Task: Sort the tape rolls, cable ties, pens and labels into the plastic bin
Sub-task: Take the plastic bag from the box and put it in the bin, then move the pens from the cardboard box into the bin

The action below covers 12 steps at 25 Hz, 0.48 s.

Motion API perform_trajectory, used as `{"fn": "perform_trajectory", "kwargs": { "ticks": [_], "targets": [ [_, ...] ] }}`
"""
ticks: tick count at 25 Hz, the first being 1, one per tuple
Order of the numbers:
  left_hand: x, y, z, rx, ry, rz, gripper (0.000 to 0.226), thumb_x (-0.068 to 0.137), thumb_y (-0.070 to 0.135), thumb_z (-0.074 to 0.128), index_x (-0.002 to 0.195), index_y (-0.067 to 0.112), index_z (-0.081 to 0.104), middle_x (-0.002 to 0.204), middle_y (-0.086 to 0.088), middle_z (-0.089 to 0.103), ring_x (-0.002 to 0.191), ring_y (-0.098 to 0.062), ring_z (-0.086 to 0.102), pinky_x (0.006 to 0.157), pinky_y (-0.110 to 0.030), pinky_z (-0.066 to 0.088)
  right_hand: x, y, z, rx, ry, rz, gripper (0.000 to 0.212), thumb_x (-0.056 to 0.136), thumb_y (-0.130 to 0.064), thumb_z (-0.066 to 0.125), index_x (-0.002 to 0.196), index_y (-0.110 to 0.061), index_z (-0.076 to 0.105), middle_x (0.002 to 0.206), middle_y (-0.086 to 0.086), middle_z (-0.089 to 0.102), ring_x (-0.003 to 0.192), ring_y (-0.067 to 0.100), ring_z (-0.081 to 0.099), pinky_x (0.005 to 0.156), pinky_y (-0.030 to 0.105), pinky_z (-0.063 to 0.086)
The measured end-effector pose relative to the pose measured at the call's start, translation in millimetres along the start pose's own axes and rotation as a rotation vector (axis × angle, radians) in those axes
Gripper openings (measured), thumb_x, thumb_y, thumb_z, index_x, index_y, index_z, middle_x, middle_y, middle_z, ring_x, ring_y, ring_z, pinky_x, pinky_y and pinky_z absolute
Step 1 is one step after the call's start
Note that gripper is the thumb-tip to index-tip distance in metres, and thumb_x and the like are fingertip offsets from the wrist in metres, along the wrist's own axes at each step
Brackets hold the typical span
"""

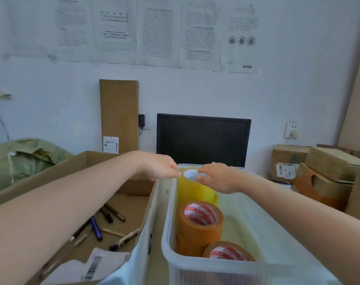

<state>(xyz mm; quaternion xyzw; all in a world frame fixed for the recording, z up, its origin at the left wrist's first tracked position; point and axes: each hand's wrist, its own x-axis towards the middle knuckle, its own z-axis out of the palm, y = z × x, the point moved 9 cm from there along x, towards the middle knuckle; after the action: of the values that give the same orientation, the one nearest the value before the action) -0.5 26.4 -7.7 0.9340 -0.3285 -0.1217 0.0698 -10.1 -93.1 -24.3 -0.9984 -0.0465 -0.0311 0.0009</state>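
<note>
Indoors, both hands — left (162,167), right (218,177) — grip yellow tape roll (195,188) over plastic bin (257,233).

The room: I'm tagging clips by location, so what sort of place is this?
Probably a small packing or shipping office: labelled cardboard parcels stacked at the right, a dark monitor against the wall, printed notices pinned above.

Translucent plastic bin (168,223); matt cardboard box (57,171); glossy tape rolls (199,225).
</note>
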Motion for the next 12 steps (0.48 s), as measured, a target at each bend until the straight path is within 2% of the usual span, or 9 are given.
{"fn": "perform_trajectory", "kwargs": {
  "ticks": [3, 6, 9, 10, 12],
  "targets": [
    [-14, -59, 5, 0.089, -0.035, -0.096, 0.049, 0.100, 0.039, 0.032, 0.140, 0.014, 0.042, 0.142, -0.003, 0.045, 0.126, -0.020, 0.047, 0.106, -0.039, 0.041, 22, -61, 3, -0.019, 0.009, -0.103, 0.050, 0.098, -0.044, 0.030, 0.140, -0.019, 0.042, 0.147, 0.006, 0.041, 0.134, 0.026, 0.037, 0.110, 0.043, 0.032],
    [-22, -121, 22, 0.124, -0.109, -0.202, 0.048, 0.098, 0.041, 0.035, 0.137, 0.014, 0.045, 0.139, -0.006, 0.049, 0.123, -0.025, 0.050, 0.105, -0.042, 0.041, 44, -118, 19, -0.136, -0.028, -0.198, 0.054, 0.099, -0.046, 0.030, 0.145, -0.018, 0.035, 0.151, 0.007, 0.033, 0.140, 0.026, 0.029, 0.114, 0.042, 0.027],
    [-23, -177, 40, 0.124, -0.135, -0.311, 0.046, 0.098, 0.037, 0.039, 0.132, 0.009, 0.050, 0.130, -0.010, 0.055, 0.118, -0.028, 0.053, 0.103, -0.042, 0.044, 69, -166, 39, -0.314, -0.082, -0.313, 0.053, 0.097, -0.047, 0.034, 0.142, -0.019, 0.039, 0.146, 0.007, 0.040, 0.135, 0.027, 0.035, 0.110, 0.044, 0.030],
    [-22, -192, 46, 0.106, -0.145, -0.345, 0.044, 0.097, 0.036, 0.041, 0.129, 0.008, 0.052, 0.123, -0.010, 0.058, 0.113, -0.028, 0.055, 0.100, -0.041, 0.046, 76, -176, 45, -0.352, -0.112, -0.336, 0.050, 0.096, -0.045, 0.037, 0.138, -0.018, 0.043, 0.141, 0.007, 0.046, 0.130, 0.027, 0.042, 0.105, 0.043, 0.035],
    [-22, -218, 57, 0.066, -0.178, -0.407, 0.037, 0.095, 0.034, 0.044, 0.119, 0.008, 0.056, 0.095, -0.004, 0.060, 0.094, -0.023, 0.056, 0.088, -0.035, 0.048, 90, -198, 55, -0.360, -0.181, -0.351, 0.046, 0.095, -0.042, 0.043, 0.133, -0.016, 0.049, 0.131, 0.008, 0.054, 0.119, 0.028, 0.051, 0.097, 0.041, 0.043]
  ]
}}
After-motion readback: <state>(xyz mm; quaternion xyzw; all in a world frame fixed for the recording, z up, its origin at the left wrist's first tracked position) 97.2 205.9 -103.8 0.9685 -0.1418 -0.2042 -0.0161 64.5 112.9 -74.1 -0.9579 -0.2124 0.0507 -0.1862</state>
